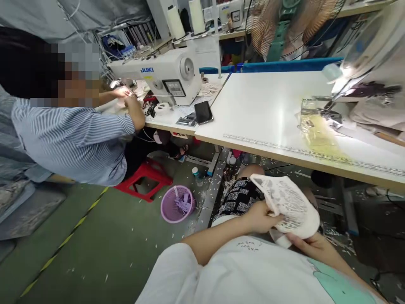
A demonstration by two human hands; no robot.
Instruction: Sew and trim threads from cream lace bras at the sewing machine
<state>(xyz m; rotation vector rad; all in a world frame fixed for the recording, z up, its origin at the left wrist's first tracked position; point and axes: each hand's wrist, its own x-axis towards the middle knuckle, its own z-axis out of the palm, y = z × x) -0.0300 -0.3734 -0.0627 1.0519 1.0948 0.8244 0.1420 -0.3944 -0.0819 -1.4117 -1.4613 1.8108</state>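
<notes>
A white fabric piece [292, 207] with a grey openwork-like pattern and a plain white border is held over my lap. My left hand [262, 217] pinches its left edge between thumb and fingers. The lower edge is gripped by my right hand [311, 244], thumb on top and fingers partly hidden beneath. A paler flap of cloth [281, 238] hangs under the piece between both hands. The white worktable [253, 109] stands in front, apart from my hands.
Left, a co-worker [72, 135] on a red stool [147, 177] works at a JUKI sewing machine [158, 76]. A phone [203, 112] and a long ruler [284, 147] lie on the tabletops. A purple basket [167, 211] with scraps stands on the floor. A lit machine [357, 63] is at right.
</notes>
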